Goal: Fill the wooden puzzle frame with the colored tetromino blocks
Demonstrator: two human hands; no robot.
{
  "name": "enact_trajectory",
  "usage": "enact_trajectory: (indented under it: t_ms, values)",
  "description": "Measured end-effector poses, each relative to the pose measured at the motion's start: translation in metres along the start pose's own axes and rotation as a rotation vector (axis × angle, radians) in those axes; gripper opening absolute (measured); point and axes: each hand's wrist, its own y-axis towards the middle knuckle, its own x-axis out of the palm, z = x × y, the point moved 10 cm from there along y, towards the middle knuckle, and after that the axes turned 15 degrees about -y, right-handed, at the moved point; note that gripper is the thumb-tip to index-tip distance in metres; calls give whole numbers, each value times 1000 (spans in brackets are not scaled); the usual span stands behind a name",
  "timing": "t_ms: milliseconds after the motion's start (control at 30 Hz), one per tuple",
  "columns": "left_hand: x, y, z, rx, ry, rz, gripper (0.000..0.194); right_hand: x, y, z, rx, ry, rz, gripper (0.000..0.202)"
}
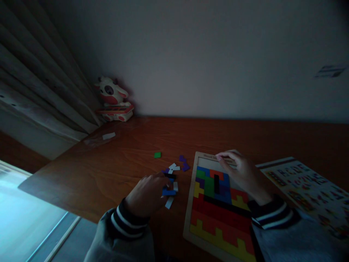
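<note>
My left hand (151, 189) is over a small pile of loose puzzle pieces, its fingers curled. A blue puzzle piece (169, 192) shows between its thumb and forefinger. A black piece (170, 176) and several white pieces (169, 202) lie around the fingertips. Above the upper part of a wooden puzzle tray (188, 218), the thumb and forefinger tips of my right hand (240, 173) come together near the far rim. Whatever may be between them is hidden. Coloured block pieces fill the tray's near part; a black piece (216, 184) stands out among blue and green ones.
Purple pieces (184, 163) and a green square (157, 155) lie beyond the pile. A printed pattern sheet (308, 189) rests right of the tray. At the back left stands a cow toy (114, 100), near a clear plastic bag (95, 142). A wall (218, 65) bounds the table.
</note>
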Motion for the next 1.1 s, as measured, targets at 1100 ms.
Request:
enact_trajectory:
  t_ms: [1100]
  values:
    - [-67,-10,7,280,-145,564,20,25,-17,-42,28,464,-385,27]
